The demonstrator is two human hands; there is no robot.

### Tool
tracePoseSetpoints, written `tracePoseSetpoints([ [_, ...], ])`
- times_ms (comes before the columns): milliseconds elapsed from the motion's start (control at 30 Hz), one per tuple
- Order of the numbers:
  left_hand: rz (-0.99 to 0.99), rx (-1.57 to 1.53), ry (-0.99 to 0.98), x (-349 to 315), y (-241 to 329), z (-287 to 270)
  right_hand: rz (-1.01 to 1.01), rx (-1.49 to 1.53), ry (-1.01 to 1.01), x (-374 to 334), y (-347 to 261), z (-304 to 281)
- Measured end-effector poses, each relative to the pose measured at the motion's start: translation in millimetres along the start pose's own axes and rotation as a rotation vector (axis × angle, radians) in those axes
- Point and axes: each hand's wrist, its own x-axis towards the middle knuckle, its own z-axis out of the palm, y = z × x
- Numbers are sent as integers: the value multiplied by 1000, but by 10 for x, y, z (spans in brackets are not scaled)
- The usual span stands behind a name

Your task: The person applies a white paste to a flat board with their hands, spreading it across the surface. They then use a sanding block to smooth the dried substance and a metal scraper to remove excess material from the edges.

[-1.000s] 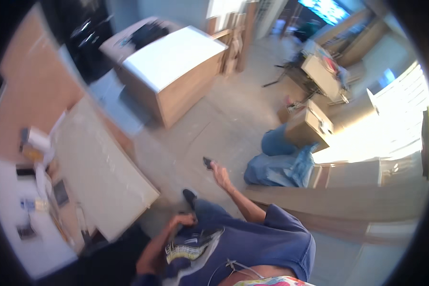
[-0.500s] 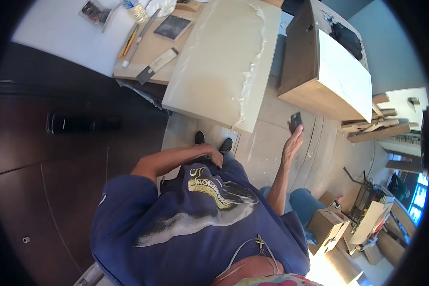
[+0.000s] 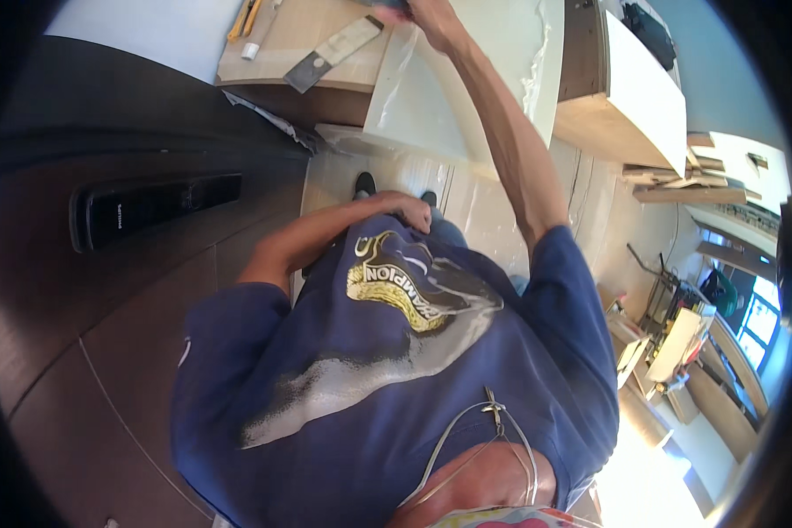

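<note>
Right grip: at the pale panel's left side, cut by view edge; opening and contents indeterminable. Left grip: curled at waist, palm hidden. Scraper: on worktop.

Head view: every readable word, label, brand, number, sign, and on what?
Shirt: large lettering, legible; wording withheld.
Black bar: small white lettering; wording withheld.
Left sleeve: white mark, too partial to read.
No other text I can make out.

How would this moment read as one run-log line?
left hand: curled at waist | right hand: outstretched by pale panel, grip partly out of frame | scraper: lying on wooden tabletop
</note>
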Motion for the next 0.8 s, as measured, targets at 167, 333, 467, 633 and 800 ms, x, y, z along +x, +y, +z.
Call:
tracePoseSetpoints([
  [167,-7,68,294,-729,-28,-70,-367,-459,75,132,-290,310],
  [333,148,-89,477,-1565,95,-263,-577,-727,-420,-1391,-467,195],
  [467,163,-229,554,-2095,-33,-249,-572,-1060,-479,-1775,-431,424],
  [633,38,-159,656,-2482,104,-389,-604,-1074,-585,-1591,-449,426],
  [800,111,-244,944,-2562,207,-342,-545,-890,-678,-1511,-390,418],
])
